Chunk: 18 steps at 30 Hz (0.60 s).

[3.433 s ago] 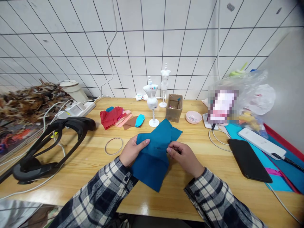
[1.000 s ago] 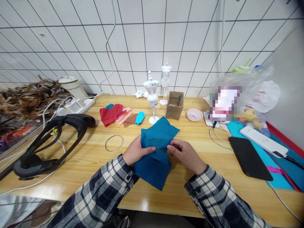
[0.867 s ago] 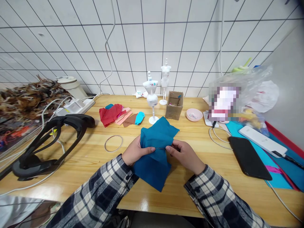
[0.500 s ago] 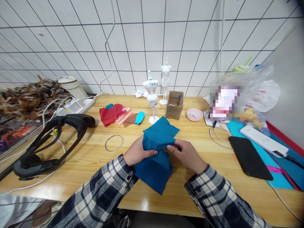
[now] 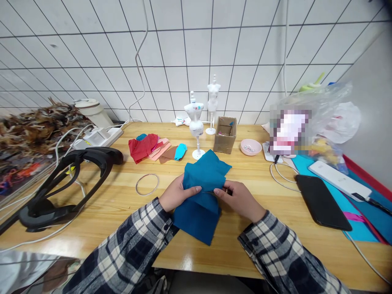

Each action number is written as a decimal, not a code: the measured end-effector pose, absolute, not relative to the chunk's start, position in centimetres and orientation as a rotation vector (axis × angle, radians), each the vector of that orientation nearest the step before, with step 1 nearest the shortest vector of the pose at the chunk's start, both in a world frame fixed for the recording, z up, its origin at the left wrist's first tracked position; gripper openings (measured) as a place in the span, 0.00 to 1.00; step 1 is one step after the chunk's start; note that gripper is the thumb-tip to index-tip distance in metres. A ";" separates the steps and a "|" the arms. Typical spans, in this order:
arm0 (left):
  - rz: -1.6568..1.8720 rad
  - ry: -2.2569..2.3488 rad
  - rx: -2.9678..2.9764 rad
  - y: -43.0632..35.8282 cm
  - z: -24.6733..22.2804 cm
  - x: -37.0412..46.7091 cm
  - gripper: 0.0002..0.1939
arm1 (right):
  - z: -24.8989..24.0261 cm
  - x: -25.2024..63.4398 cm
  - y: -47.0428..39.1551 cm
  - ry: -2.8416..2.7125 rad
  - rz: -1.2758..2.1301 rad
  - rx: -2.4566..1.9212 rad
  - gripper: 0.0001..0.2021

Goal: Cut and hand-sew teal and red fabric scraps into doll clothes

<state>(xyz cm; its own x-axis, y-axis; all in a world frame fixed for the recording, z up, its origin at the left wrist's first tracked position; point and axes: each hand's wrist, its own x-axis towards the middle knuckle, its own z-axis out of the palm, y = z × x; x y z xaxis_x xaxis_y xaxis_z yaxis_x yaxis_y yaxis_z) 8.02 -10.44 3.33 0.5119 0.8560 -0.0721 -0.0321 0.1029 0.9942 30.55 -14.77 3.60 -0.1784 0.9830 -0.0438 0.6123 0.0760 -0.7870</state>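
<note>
On the wooden desk [image 5: 275,192], left hand [image 5: 177,195] pinches folded teal cloth [image 5: 202,192]; right hand [image 5: 240,200] grips a needle [image 5: 210,191] entering its fold; the seam looks barely begun.

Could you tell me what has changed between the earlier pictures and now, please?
The teal cloth was gathered up: earlier it lay wider and flatter between the hands, now it is folded tighter and bunched higher. The left hand kept its pinch on the fold; the right hand closed in toward it, and a thin needle-like sliver shows between them. The mannequins, cardboard box, ring and phone stayed put.
</note>
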 end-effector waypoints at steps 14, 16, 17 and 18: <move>0.813 0.851 1.321 -10.6 3.7 8.3 0.31 | 3.4 30.1 -14.8 -1.811 0.921 -1.570 0.18; 0.813 0.850 1.329 -10.5 3.7 8.3 0.30 | 3.4 29.9 -14.8 -1.775 0.945 -1.586 0.18; 0.815 0.853 1.334 -10.5 3.7 8.3 0.31 | 3.4 29.8 -14.9 -1.760 0.964 -1.589 0.18; 0.816 0.857 1.338 -10.5 3.7 8.3 0.31 | 3.3 29.8 -14.9 -1.749 0.985 -1.583 0.18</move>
